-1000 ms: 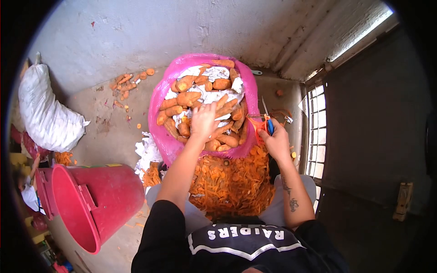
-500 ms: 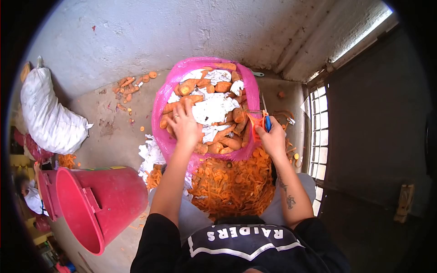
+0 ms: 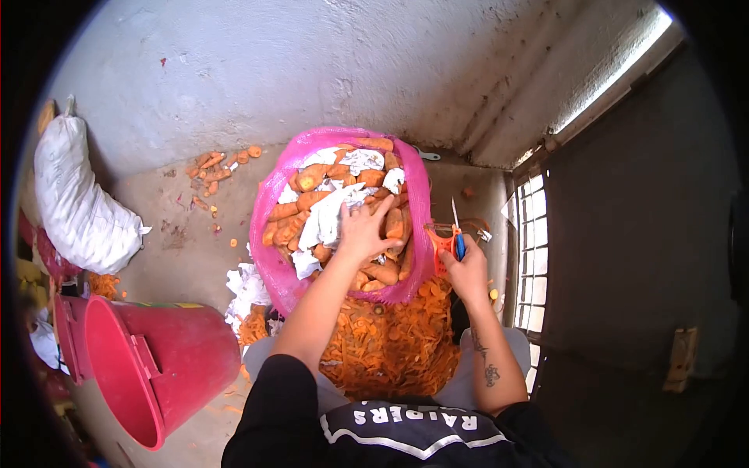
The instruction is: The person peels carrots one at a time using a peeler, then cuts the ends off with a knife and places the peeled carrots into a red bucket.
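Observation:
A pink mesh sack stands open in front of me, full of carrots with crumpled white paper among them. My left hand lies on the carrots with its fingers spread, beside the paper, gripping nothing. At the sack's right edge my right hand is closed around an orange peeler and a knife with a blue handle, its blade pointing up. Below the sack, between my legs, is a heap of orange peelings.
Two pink buckets, the nearer one tipped towards the left, are at the lower left. A full white sack leans by the wall. Carrot pieces lie on the floor. Part of a person shows at the far left.
My left hand has moved right across the carrots, and its fingers are still spread. The white paper has shifted left and folded. The view has shifted, with the sack lower in it.

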The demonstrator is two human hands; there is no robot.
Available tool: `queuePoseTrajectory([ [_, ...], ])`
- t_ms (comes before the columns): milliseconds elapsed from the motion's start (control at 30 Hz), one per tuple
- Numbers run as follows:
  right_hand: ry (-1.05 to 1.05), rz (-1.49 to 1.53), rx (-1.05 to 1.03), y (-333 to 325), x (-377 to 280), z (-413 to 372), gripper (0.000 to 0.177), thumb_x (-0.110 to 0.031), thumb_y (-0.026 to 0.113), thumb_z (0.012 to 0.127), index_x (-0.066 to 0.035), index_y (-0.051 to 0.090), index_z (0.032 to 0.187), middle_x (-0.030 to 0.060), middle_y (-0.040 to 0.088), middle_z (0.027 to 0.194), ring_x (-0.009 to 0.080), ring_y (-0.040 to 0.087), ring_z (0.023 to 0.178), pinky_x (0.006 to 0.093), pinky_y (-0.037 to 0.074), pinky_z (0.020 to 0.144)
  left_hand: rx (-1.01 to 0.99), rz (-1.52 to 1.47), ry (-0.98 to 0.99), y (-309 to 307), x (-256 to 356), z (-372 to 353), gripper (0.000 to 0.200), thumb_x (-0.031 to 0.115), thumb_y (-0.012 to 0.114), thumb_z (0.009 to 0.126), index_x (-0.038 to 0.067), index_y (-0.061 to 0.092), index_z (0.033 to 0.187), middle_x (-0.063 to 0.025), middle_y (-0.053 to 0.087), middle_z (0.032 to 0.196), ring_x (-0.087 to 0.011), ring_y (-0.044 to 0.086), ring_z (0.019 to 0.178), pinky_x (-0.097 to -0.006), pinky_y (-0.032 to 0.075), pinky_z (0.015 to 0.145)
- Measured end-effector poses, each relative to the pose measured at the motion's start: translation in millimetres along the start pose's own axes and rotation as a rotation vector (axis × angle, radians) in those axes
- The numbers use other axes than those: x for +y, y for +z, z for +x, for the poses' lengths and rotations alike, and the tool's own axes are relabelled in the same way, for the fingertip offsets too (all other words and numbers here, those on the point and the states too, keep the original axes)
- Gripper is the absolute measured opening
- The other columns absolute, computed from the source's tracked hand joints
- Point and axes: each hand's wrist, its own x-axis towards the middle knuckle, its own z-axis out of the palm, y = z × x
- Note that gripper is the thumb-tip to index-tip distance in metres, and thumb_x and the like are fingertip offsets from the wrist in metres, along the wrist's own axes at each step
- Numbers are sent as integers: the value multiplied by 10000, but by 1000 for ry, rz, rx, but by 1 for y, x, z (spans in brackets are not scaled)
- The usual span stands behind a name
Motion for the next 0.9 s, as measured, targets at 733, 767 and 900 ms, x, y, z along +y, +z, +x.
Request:
queuePoseTrajectory([
  [733,-40,88,-157,64,10,9,355,-263,612,886,22,541,1087,121,639,870,180,613,785,312,479,711,25,-2326,-253,-69,-43,-91,418,447,471,945,96,496,1171,-85,595,999,-250,595,989,-468,492,877],
  [767,-187,4,-21,77,23,11,341,-324,526,945,-8,535,1075,102,619,814,174,589,753,323,466,694,23,-2278,-269,-70,-40,-97,437,488,472,931,120,488,1168,-63,574,891,-213,598,890,-447,511,807],
  [900,-68,344,-229,58,-17,-13,391,-409,432,984,-35,521,1052,49,534,720,129,503,688,288,431,657,-216,-2094,-144,-68,-46,-119,373,427,556,916,83,529,1058,-22,540,679,-175,578,648,-323,490,576],
])
